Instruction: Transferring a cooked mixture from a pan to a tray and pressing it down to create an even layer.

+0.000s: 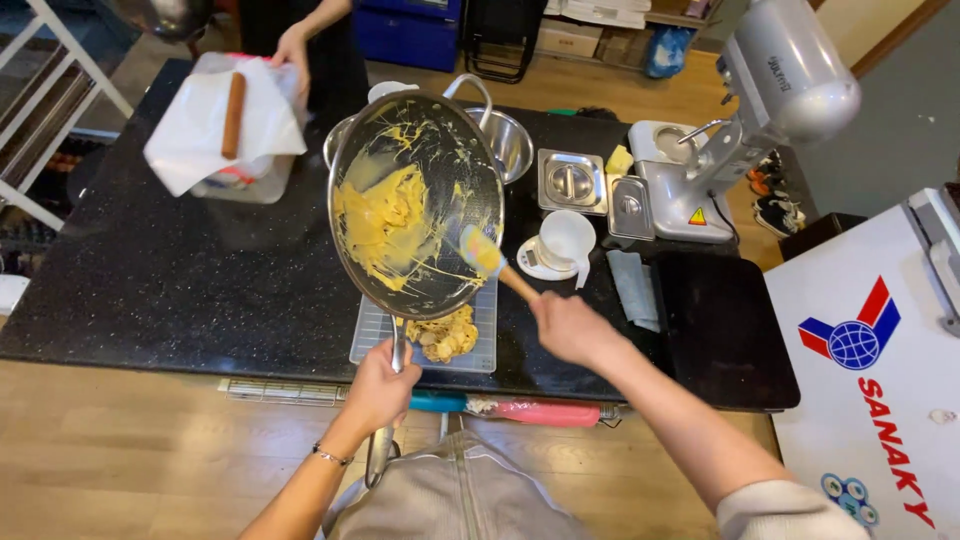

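Note:
My left hand [381,388] grips the long metal handle of a steel pan [455,170] and holds it tipped up on edge over a clear rectangular tray [372,335]. Yellow batter [380,225] clings to the inside of the pan. My right hand [570,327] holds the wooden handle of a spatula [483,254], whose pale blade presses against the lower right of the pan's inside. A lump of the yellow dough [443,335] lies on the tray below the pan's rim.
Black stone counter [170,290]. Behind the pan stand a steel mixing bowl [508,142], lidded metal containers [570,180], a white cup on a small scale [566,240], a stand mixer [745,110]. Another person's hand [291,48] touches white paper with a rolling pin [233,113]. White chest freezer [880,370] at right.

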